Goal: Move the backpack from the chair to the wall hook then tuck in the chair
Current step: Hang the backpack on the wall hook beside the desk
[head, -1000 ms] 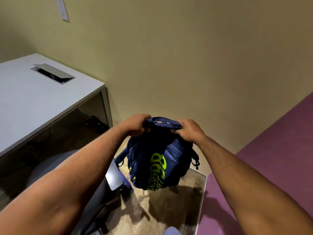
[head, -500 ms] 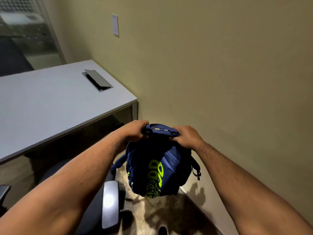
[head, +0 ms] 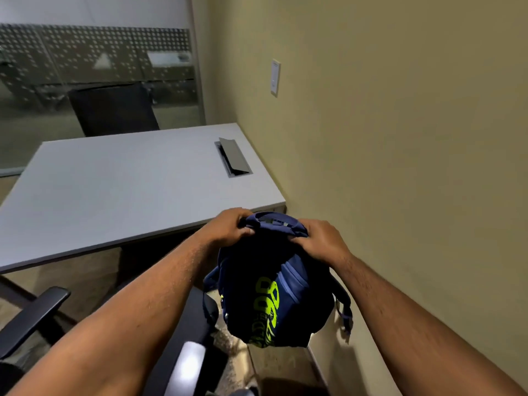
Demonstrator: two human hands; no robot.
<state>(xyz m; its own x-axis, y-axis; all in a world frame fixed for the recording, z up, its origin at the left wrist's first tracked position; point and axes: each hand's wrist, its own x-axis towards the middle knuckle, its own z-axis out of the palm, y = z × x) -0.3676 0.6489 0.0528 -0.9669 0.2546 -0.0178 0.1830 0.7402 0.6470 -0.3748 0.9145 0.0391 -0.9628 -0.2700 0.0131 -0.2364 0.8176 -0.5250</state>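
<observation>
At the room's corner, seen from above: everything is listed from biggest to smallest, with clock directions read off the head view.

Wall: fills 12 through 4 o'clock; only a pale switch plate shows on it, and no hook is in sight.

Desk: grey top from 9 to 11 o'clock, its near corner just behind the hands, with a cable hatch near the wall side.

Chair: at 6 to 8 o'clock under the forearms, an armrest at the far left; it stands out from the desk, not tucked in.

Backpack: dark blue with yellow-green print, at 5 o'clock from centre, hanging clear of the chair seat and close to the wall, straps dangling on its right side.

Left hand: fingers closed around the left end of the backpack's top.

Right hand: clamped on the right end of the top, gathering fabric rather than a clear loop.

Risk, hook: with no hook visible, the bag may be carried the wrong way along the wall.

Risk, grip: pinched fabric could slip under the bag's weight and drop it.

Risk, straps: loose ends could snag the armrest or desk corner as the bag swings.
</observation>
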